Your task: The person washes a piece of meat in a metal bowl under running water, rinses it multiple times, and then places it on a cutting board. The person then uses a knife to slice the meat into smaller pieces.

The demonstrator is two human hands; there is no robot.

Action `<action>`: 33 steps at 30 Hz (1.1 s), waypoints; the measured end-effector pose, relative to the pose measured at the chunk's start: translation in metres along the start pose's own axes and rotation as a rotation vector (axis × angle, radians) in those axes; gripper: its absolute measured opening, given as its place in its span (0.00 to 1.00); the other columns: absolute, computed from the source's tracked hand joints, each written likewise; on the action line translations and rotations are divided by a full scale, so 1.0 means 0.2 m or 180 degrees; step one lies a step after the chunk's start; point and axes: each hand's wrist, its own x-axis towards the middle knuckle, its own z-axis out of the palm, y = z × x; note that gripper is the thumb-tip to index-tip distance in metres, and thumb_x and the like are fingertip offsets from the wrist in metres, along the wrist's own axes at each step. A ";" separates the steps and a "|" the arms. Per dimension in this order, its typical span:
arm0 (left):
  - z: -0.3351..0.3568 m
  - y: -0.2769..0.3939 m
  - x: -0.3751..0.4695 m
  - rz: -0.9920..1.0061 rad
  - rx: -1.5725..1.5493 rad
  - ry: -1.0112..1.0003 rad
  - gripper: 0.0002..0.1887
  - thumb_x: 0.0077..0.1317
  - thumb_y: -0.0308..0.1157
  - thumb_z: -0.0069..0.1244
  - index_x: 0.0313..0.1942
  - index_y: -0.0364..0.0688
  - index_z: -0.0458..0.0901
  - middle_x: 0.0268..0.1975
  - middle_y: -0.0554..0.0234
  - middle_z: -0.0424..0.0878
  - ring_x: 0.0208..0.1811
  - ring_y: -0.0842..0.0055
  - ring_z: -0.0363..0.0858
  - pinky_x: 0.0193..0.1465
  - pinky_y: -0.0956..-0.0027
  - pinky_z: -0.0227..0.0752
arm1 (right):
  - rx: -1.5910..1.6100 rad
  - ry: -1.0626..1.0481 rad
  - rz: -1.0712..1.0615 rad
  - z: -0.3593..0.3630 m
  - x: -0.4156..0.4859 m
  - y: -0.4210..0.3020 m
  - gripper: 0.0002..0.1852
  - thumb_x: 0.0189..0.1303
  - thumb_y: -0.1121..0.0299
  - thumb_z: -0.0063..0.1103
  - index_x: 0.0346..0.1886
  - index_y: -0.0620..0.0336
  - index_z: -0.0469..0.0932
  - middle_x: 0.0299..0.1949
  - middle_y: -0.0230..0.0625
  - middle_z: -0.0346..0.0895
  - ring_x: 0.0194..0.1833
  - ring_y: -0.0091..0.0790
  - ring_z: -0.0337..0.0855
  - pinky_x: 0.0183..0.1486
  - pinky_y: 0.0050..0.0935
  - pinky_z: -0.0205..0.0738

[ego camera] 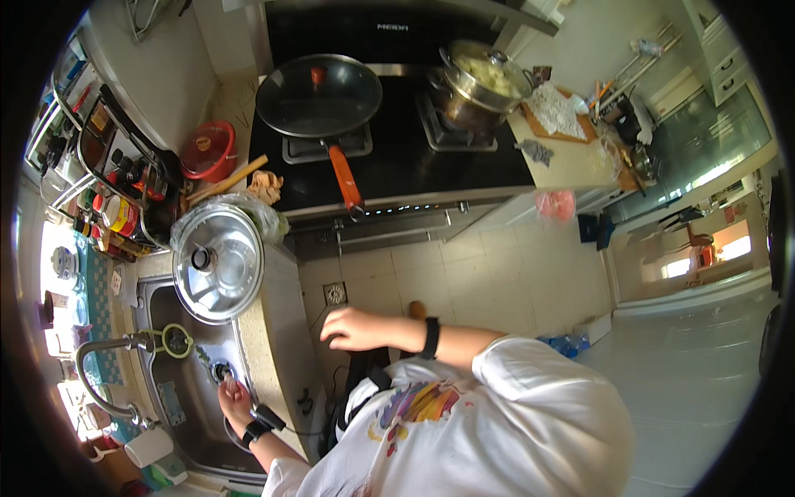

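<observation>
My left hand (235, 401) reaches over the steel sink (177, 444), with its fingertips beside the drain (222, 371). Its fingers are bunched, and whether something small sits between them is unclear. In front of my body, my right hand (355, 329) hangs over the floor, fingers loosely bent and apart, holding nothing. A light green strainer (186, 332) is under the tap (93, 348) in the sink. Green scraps (202, 356) lie between the strainer and the drain. A round glass lid with a steel rim (242, 248) rests at the sink's far end.
A lidded frying pan (320, 99) with an orange handle stands on the black gas hob (397, 168). At its right is a steel steamer pot (478, 99) with pale food inside. A spice rack (118, 180) and a red bowl (211, 152) stand left of the hob.
</observation>
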 end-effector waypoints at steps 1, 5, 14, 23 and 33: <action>0.04 -0.01 -0.01 0.0035 -0.0054 -0.0050 0.05 0.59 0.32 0.53 0.30 0.42 0.76 0.24 0.70 0.77 0.27 0.79 0.75 0.38 0.74 0.75 | -0.0149 0.0088 0.0172 -0.06 -0.08 0.03 0.11 0.55 0.67 0.59 0.39 0.60 0.80 0.40 0.41 0.78 0.44 0.44 0.78 0.49 0.37 0.73; 0.17 -0.01 -0.12 0.0218 0.0072 0.0519 0.08 0.58 0.38 0.53 0.31 0.44 0.78 0.27 0.71 0.78 0.29 0.77 0.76 0.36 0.72 0.74 | -0.0395 0.0374 0.0601 -0.27 -0.38 0.11 0.11 0.57 0.64 0.58 0.40 0.58 0.80 0.41 0.40 0.78 0.44 0.44 0.79 0.48 0.36 0.74; 0.48 -0.08 -0.59 0.1075 -0.0414 -0.1337 0.16 0.63 0.36 0.51 0.50 0.44 0.78 0.29 0.73 0.77 0.28 0.85 0.75 0.34 0.80 0.75 | -0.0587 0.0723 0.0661 -0.74 -1.02 0.42 0.10 0.56 0.65 0.59 0.39 0.58 0.80 0.39 0.40 0.79 0.42 0.45 0.79 0.46 0.36 0.74; 0.91 -0.72 -1.06 0.1106 -0.0832 -0.1310 0.15 0.65 0.28 0.48 0.51 0.35 0.71 0.22 0.73 0.59 0.20 0.87 0.57 0.24 0.87 0.62 | -0.0403 0.1502 0.1249 -1.22 -1.93 0.67 0.12 0.54 0.67 0.62 0.40 0.60 0.80 0.40 0.40 0.80 0.41 0.40 0.81 0.45 0.33 0.75; 1.17 -1.33 -0.88 -0.0113 -0.0167 -0.1849 0.07 0.66 0.29 0.46 0.40 0.35 0.75 0.20 0.73 0.62 0.18 0.86 0.57 0.19 0.87 0.59 | -0.0445 0.2795 0.2292 -1.39 -2.51 0.89 0.10 0.51 0.72 0.64 0.38 0.63 0.81 0.36 0.41 0.81 0.37 0.35 0.82 0.41 0.30 0.75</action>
